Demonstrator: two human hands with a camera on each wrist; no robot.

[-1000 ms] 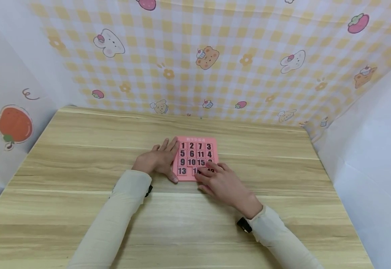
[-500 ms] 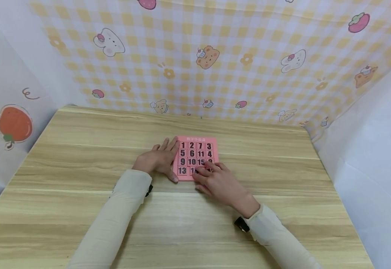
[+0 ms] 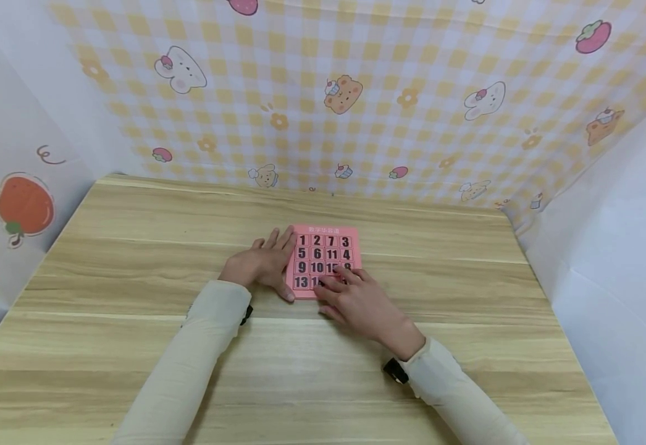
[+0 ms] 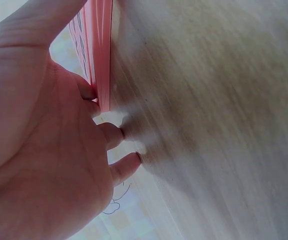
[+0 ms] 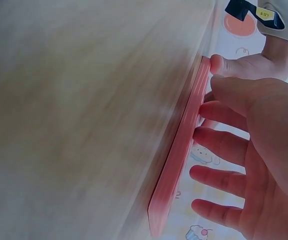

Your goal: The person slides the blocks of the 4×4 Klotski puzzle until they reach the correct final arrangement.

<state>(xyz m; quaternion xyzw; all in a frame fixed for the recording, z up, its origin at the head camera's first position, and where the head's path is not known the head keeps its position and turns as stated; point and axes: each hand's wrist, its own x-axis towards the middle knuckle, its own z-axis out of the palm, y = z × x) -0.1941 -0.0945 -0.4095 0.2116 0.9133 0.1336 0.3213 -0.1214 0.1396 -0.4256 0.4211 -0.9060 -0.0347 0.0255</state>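
Observation:
A pink number sliding puzzle (image 3: 325, 231) lies flat on the wooden table, its tiles bearing black numbers. Spread along its left edge is my left hand (image 3: 262, 266), thumb at the lower left corner and fingertips near the upper left. In the left wrist view the puzzle's side (image 4: 102, 55) runs between thumb and fingers. My right hand (image 3: 359, 304) reaches over the lower right part, fingertips on the bottom tiles. They partly cover the 14 tile (image 3: 315, 282), which sits beside the 13 tile (image 3: 301, 282). In the right wrist view, extended fingers (image 5: 221, 142) meet the puzzle's face.
The wooden table (image 3: 278, 383) extends around the puzzle on all sides. A yellow checked cloth (image 3: 412, 142) with cartoon prints hangs behind it, and pale walls (image 3: 623, 247) stand at left and right.
My right hand has shifted slightly left, and the 14 tile has slid left, closing the gap beside the 13 tile. My left hand has stayed in place.

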